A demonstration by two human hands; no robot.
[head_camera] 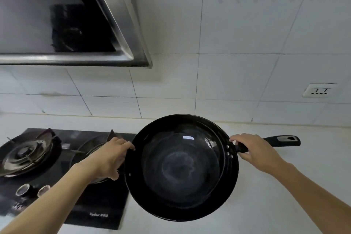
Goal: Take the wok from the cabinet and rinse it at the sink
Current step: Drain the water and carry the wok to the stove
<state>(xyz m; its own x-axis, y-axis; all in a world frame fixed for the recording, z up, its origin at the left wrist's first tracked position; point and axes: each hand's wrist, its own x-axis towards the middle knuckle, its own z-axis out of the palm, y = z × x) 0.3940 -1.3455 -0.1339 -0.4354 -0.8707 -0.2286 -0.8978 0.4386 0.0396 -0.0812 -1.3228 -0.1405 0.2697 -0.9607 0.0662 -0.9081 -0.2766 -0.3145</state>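
The wok (182,167) is hanging between both hands above the white countertop (266,205), just right of the gas hob (62,176). Its long axis is running left to right, handle (281,140) pointing right. The left hand (110,157) is gripping the left rim; the right hand (256,152) is clasping the handle root. The interior is looking black, glossy and apparently dry. No sink is showing.

The gas hob (106,205) carries blurred white lettering, seemingly "Royalstar", at its front edge.
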